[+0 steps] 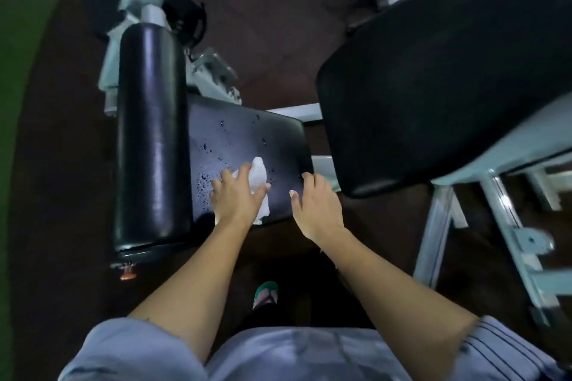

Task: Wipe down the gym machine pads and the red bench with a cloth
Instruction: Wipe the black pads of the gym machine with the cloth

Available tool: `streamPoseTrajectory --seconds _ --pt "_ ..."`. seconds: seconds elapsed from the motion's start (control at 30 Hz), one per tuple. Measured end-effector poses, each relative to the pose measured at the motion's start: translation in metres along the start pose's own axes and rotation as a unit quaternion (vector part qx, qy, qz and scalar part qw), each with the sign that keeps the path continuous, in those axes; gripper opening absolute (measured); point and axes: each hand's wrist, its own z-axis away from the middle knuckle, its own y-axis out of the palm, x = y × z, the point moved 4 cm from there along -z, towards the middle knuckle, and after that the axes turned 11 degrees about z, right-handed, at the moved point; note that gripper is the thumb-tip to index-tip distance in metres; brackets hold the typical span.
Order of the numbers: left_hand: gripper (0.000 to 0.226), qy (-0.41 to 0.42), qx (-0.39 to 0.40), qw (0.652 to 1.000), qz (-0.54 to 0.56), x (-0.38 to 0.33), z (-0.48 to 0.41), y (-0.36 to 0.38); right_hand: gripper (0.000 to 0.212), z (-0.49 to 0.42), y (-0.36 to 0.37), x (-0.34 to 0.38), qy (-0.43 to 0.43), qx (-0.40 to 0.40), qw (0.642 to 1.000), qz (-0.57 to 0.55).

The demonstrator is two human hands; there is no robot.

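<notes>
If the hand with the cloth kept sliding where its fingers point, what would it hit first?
The left hand would first sweep the water drops on the flat black pad, then probably reach its far edge, near the white frame bar.

Both arms were stretched forward and down, bare from the short grey sleeves (123, 349) to the wrists. The left hand (236, 195) was laid palm down, fingers spread and nearly straight, thumb held out to the right, with a white cloth (259, 172) pressed beneath it. The right hand (315, 201) was set near it but apart, palm down, fingers loosely bent, thumb pointed forward. Whether its fingertips touched anything could not be told.
</notes>
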Motion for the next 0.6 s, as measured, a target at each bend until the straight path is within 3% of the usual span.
streamPoseTrajectory --seconds 0.37,0.5,0.6 --pt "0.053 -0.122 -0.080 0.975 -0.171 0.042 -0.118 0.051 0.055 -0.150 0.085 0.006 -0.085 0.054 0.995 -0.015" --pt "0.058 -0.102 -0.145 0.962 -0.207 0.074 -0.162 0.074 0.061 -0.199 0.137 0.016 -0.097 0.062 0.993 -0.032" --pt "0.064 -0.094 -0.145 0.966 -0.193 0.091 -0.172 0.094 0.065 -0.227 0.169 0.024 -0.111 0.045 0.992 -0.046"
